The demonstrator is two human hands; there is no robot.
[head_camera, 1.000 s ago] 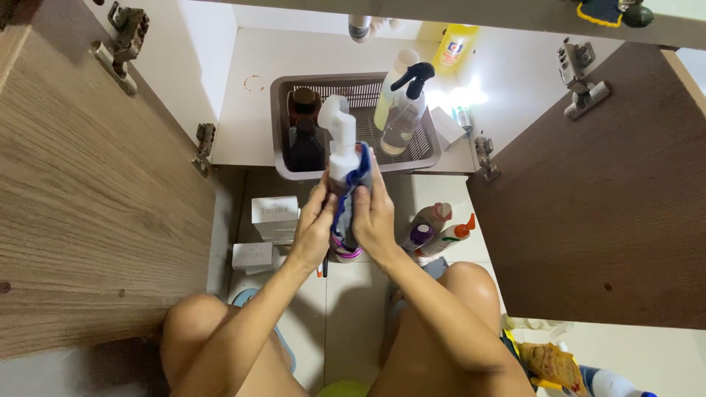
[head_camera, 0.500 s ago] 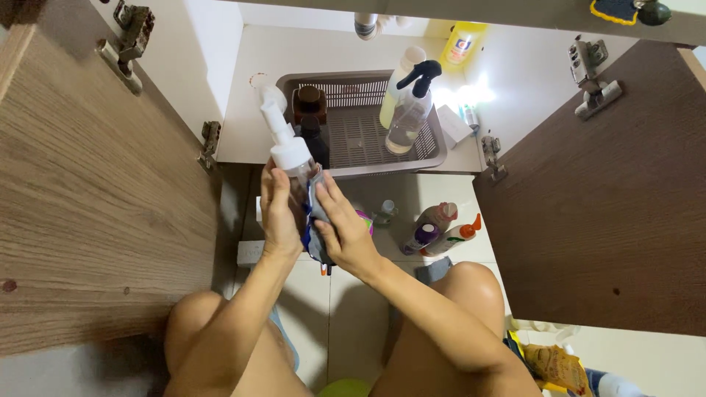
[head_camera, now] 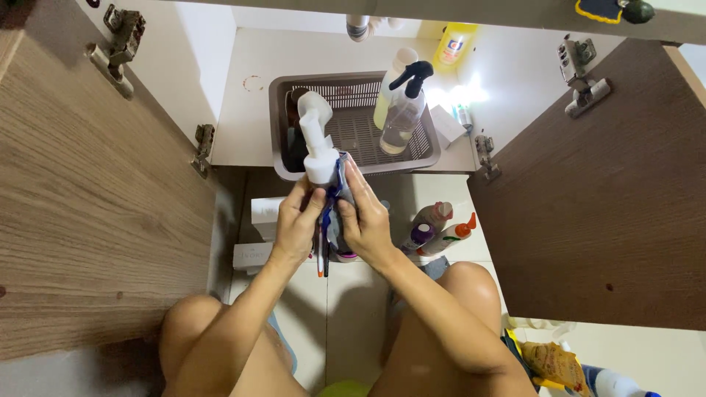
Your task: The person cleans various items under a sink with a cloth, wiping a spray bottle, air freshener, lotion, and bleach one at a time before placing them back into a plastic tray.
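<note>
Left hand: the left hand (head_camera: 298,224) is wrapped around the body of a white pump bottle (head_camera: 318,151), fingers curled on its left side.
Right hand: the right hand (head_camera: 365,217) presses a blue and grey cloth (head_camera: 337,192) flat against the bottle's right side, fingers stretched upward.
Pump bottle: held upright in the air, just in front of the front rim of the grey plastic basket (head_camera: 426,151); its white pump head rises over the basket's front left corner.
Basket: sits on the white cabinet shelf (head_camera: 246,121), near the shelf's front edge; a clear spray bottle with a black trigger (head_camera: 403,110) and a pale yellow bottle with a white cap (head_camera: 388,92) stand at its right wall, a dark bottle (head_camera: 296,143) at its left wall.
Back of shelf: a yellow bottle with a round red and blue label (head_camera: 453,45) at the rear right corner.
Floor below: white cartons (head_camera: 254,254) stacked left of the hands; a pinkish bottle (head_camera: 432,215), a purple-capped bottle (head_camera: 419,237) and a white bottle with an orange nozzle (head_camera: 456,234) on the right.
Doors: wood-grain cabinet doors (head_camera: 88,220) hang open on both sides.
</note>
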